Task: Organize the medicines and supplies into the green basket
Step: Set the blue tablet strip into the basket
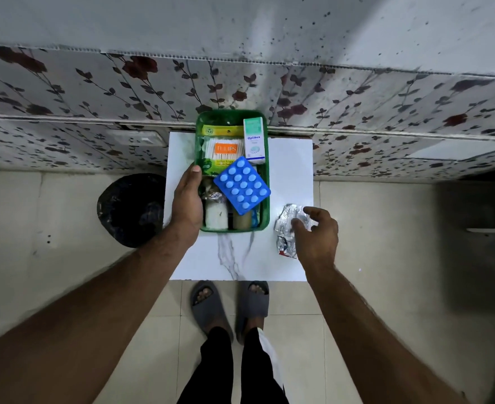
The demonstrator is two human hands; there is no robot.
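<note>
Right hand (316, 233) spread, seemingly touching foil strip (287, 228); left hand (187, 196) grips green basket (265, 199).

Bare forearms, no sleeves; black trousers (231, 371) with a white side stripe; 2 grey slide sandals (208, 307).

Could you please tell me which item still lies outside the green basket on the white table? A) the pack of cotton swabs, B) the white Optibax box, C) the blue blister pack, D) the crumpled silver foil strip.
D: the crumpled silver foil strip lies on the white table to the right of the green basket, under the right hand, while the other three sit inside the basket.
</note>
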